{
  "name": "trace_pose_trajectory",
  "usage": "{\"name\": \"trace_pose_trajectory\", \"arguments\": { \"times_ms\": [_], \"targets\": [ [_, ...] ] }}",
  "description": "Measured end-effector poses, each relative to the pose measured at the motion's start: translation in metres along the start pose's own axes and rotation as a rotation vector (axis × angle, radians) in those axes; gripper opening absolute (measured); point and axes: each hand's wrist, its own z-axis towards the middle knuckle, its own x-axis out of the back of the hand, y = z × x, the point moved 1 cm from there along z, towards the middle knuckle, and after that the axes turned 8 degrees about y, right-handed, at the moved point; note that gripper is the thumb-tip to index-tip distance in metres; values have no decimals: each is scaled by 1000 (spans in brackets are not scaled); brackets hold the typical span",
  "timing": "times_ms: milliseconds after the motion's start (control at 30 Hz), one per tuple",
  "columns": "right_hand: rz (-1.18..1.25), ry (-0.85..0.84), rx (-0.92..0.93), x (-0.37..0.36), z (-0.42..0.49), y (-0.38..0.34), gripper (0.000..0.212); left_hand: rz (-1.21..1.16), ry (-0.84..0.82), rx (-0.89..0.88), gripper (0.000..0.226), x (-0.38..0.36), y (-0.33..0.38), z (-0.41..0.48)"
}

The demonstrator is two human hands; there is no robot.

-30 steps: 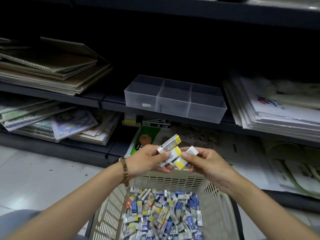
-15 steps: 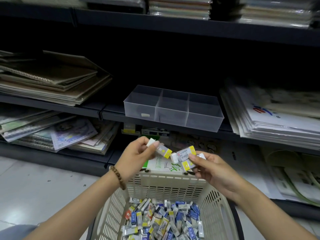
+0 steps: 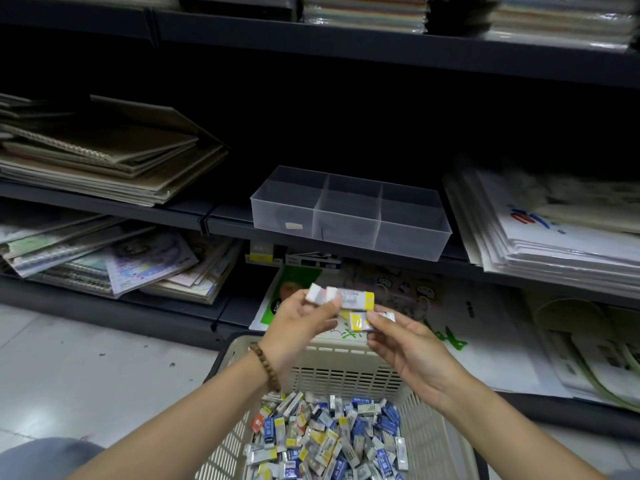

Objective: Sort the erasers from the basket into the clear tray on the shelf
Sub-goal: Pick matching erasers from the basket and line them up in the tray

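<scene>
Now: left grip (image 3: 301, 327) clasps two erasers (image 3: 346, 296); right grip (image 3: 405, 348) pinches a yellow-ended eraser (image 3: 360, 322) just beside them. Both above the basket (image 3: 346, 372) of loose erasers. Tray (image 3: 408, 240) on shelf (image 3: 225, 218) beyond, white piece (image 3: 293, 226) in left compartment.

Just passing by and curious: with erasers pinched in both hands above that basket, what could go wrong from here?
The left hand pinches at least two yellow-ended erasers in a loose stack; one could slip and fall past the rim of the basket onto the floor. The clear tray sits at the front edge of the shelf, so a careless drop-in might nudge it off.
</scene>
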Motion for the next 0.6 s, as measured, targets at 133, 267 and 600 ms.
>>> {"name": "trace_pose_trajectory", "arguments": {
  "times_ms": [133,267,600],
  "targets": [
    [-68,-28,98,4,0,-17,33,-149,25,11,19,14,17,11],
    [-168,-151,182,3,-6,-32,33,-276,-69,145,25,16,16,8],
    [-374,-183,304,-5,-14,-24,20,31,-243,247,42,-12,-10,-12]
  ]
}}
